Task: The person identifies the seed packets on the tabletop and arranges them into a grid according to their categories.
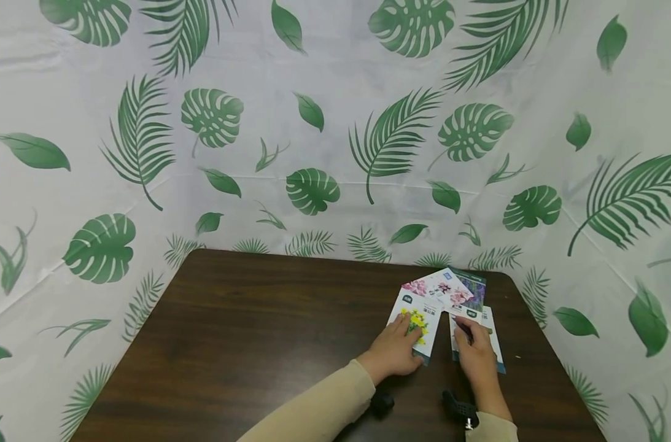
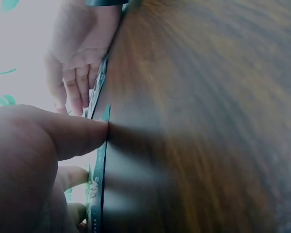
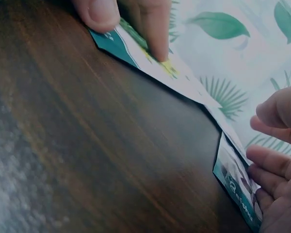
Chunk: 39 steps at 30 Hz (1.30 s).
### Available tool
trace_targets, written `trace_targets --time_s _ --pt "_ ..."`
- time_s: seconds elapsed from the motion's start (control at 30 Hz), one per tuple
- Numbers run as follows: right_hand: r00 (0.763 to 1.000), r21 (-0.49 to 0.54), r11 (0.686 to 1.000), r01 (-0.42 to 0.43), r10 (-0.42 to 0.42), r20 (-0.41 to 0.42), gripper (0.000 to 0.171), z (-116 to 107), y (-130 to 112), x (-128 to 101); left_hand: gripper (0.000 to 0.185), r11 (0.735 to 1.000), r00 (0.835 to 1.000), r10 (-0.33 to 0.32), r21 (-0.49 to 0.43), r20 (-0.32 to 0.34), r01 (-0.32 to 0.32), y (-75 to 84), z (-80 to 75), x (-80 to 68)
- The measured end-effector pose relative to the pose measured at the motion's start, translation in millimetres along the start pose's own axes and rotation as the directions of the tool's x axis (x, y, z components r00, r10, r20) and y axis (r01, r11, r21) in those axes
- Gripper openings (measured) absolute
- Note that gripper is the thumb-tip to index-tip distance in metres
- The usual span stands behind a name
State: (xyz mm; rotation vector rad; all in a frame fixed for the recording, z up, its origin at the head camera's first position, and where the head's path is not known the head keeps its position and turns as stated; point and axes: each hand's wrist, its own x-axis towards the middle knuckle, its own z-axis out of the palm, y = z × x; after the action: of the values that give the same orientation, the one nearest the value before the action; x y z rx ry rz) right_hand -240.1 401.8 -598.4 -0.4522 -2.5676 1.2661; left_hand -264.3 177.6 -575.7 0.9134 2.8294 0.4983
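Note:
My left hand (image 1: pixel 393 350) rests on a white, teal-ended packet with yellow flowers (image 1: pixel 431 320), which looks like a seed packet. Its fingers lie spread on the face, and the thumb (image 2: pixel 89 133) touches the lower edge. Over a second packet (image 1: pixel 490 319) to the right is my right hand (image 1: pixel 479 353), its fingers loosely bent and covering much of the picture. In the right wrist view those fingers (image 3: pixel 269 165) are right at that packet's surface. Behind both lie a pink-flowered packet (image 1: pixel 437 285) and, partly under it, a dark packet with purple flowers (image 1: pixel 475 288).
The dark wooden table (image 1: pixel 247 331) reaches out to the left of the packets. A white cloth printed with green leaves (image 1: pixel 335 153) hangs behind and beside it. Black devices (image 1: pixel 382 403) are worn at the wrists. A tiny pale speck (image 1: pixel 517 356) lies at the right.

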Motion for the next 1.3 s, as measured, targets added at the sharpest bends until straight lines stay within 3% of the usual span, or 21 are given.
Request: trace_targets --time_s 0.2,0.43,0.7,1.03,1.3 --pt "0.999 0.038 0.999 -0.035 0.035 0.001 0.044 1 2 0 0.068 0.999 1.0 0.0 -0.041 0.003 0.0 -10.1 -2.9 -5.5" --pt "0.999 0.048 0.999 -0.004 0.002 0.035 0.045 6 -5 7 0.069 0.997 0.999 -0.043 -0.057 -0.003 0.043 -24.2 -11.9 -10.4" --pt "1.0 0.039 0.999 -0.015 0.014 0.022 0.042 0 -6 4 0.07 0.994 0.999 -0.043 -0.105 -0.016 0.041 -32.5 -8.9 -18.4" --pt "0.999 0.135 0.99 -0.038 0.04 -0.014 0.039 -1 -3 0 0.069 0.987 0.996 -0.042 -0.156 -0.073 0.03 -47.4 -7.3 -33.5" --pt "0.997 0.306 0.95 -0.07 0.078 -0.014 0.038 -4 3 -5 0.07 0.991 0.992 -0.049 -0.132 -0.12 0.033 -60.5 -1.5 -42.1"
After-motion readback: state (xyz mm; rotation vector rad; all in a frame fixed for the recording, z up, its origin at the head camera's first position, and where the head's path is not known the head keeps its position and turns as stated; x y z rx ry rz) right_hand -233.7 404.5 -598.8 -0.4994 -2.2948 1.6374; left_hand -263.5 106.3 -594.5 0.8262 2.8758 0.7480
